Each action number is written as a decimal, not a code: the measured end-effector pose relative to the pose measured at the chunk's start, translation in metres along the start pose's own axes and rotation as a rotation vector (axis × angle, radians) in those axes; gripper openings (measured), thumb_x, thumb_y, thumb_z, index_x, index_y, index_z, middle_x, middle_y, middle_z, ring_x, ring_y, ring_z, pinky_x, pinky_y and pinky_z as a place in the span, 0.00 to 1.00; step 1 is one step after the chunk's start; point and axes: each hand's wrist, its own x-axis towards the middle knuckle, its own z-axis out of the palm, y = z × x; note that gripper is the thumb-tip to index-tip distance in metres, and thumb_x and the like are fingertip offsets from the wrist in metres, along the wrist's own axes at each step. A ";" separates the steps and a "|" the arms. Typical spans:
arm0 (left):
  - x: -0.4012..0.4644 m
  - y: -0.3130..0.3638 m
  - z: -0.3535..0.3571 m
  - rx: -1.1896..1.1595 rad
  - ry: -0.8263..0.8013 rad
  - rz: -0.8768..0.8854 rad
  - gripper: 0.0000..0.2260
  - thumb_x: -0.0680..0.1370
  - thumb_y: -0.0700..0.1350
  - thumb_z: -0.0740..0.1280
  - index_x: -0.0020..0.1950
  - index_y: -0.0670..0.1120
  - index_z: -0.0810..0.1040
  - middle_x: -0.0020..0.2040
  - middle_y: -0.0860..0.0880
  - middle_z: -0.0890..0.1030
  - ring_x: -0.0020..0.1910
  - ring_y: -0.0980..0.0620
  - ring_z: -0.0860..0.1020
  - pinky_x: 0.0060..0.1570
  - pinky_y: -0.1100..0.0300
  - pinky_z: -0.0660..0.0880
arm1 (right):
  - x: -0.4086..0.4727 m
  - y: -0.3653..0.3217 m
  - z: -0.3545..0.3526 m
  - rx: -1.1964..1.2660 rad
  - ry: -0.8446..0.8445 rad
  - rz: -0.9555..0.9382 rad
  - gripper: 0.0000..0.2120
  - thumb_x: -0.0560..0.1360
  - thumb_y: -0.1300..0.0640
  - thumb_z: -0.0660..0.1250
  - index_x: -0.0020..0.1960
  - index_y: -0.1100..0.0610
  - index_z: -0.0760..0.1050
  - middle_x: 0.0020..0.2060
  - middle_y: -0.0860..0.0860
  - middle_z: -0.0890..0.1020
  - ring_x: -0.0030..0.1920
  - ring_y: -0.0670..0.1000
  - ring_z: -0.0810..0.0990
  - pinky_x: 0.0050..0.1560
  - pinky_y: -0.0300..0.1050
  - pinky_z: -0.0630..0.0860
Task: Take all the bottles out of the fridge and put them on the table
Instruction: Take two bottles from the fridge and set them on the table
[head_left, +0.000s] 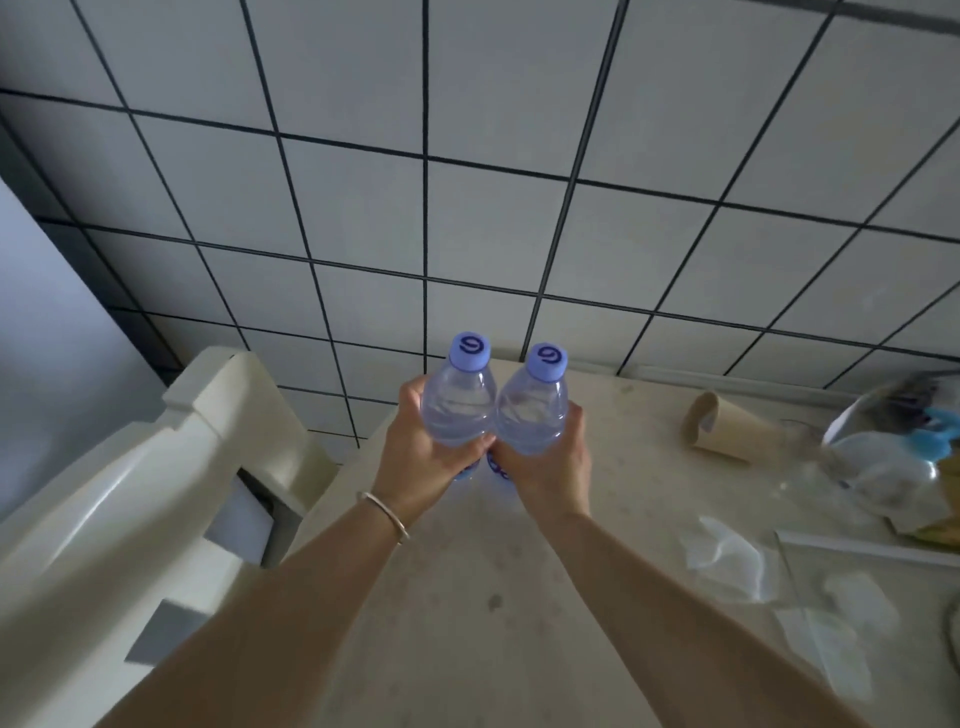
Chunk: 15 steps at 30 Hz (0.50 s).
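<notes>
Left hand (423, 457) wrapped around left water bottle (457, 402), right hand (545, 467) wrapped around right water bottle (531, 410); both upright at frame centre, sides touching, purple caps up. Bottles over beige table (467, 597), near its far edge by tiled wall (467, 182); contact with surface not discernible. Paper cup (719, 428) lying on side, right of centre. Silver bracelet (387, 514) on left wrist.

Single head-worn wide-angle camera, looking forward and steeply down, sitting close above the table (467, 623), facing the tiled wall (467, 182).
</notes>
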 end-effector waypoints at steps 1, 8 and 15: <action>0.001 -0.003 0.000 -0.002 0.001 -0.010 0.33 0.62 0.54 0.79 0.59 0.41 0.70 0.49 0.43 0.81 0.49 0.46 0.82 0.49 0.43 0.78 | 0.002 0.002 0.003 0.008 0.007 0.006 0.30 0.61 0.54 0.76 0.59 0.50 0.66 0.43 0.42 0.77 0.43 0.45 0.78 0.34 0.35 0.69; 0.012 -0.020 0.001 0.028 0.009 -0.065 0.33 0.62 0.57 0.78 0.52 0.36 0.72 0.41 0.43 0.80 0.39 0.45 0.80 0.39 0.47 0.78 | 0.012 0.017 0.015 -0.004 0.015 0.004 0.29 0.56 0.51 0.73 0.54 0.55 0.70 0.38 0.44 0.78 0.33 0.43 0.75 0.31 0.36 0.70; -0.002 -0.012 0.000 0.018 0.069 -0.054 0.29 0.58 0.58 0.77 0.56 0.59 0.70 0.49 0.56 0.81 0.49 0.56 0.81 0.51 0.53 0.78 | 0.004 0.017 0.006 -0.006 -0.055 -0.022 0.29 0.55 0.48 0.77 0.52 0.47 0.70 0.42 0.42 0.80 0.39 0.42 0.79 0.37 0.43 0.77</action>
